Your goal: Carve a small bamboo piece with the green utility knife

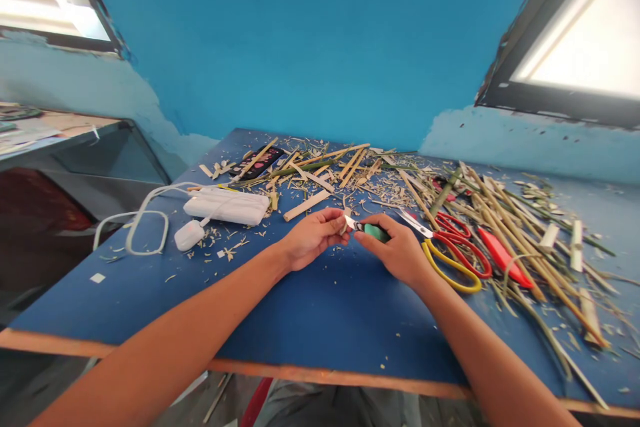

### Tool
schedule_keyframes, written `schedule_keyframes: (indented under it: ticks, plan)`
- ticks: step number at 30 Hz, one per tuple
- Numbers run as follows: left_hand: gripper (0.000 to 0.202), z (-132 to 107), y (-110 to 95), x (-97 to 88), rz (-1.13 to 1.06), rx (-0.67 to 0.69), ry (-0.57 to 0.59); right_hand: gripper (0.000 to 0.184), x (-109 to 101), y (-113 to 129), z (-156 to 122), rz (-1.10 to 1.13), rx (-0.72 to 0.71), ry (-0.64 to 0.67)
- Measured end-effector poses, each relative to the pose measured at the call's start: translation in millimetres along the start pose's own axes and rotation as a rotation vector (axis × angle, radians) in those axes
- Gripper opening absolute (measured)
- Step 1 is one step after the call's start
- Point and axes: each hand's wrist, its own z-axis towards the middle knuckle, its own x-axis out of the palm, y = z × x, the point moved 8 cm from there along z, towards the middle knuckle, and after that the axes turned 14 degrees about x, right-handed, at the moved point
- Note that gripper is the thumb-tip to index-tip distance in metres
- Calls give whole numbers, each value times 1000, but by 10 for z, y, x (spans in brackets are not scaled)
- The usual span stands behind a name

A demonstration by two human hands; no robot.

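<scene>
Seen from my head, the blue desk [320, 310] stands against a bright blue wall [310, 47], with windows cut off at both top corners. Bamboo strips [505, 220] litter its far side (scissors [453, 260] among them). My right hand [397, 250] grips a green-handled knife [369, 231] just above the desk's middle, and my left hand [313, 237] pinches its blade end. I can't make out any sliver there.
</scene>
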Motion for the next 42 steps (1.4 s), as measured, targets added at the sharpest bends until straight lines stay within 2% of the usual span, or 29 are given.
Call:
schedule_keyframes:
  ticks: [13, 23, 42]
  plan:
    - [25, 6, -15, -30, 8, 10, -23, 33, 6, 13, -4, 7, -9, 16]
    - [26, 19, -53, 12, 194, -5, 128, 35, 25, -40, 14, -18, -2, -17]
    - [29, 16, -23, 13, 400, 68, 111, 34, 78, 10, 23, -86, -1, -32]
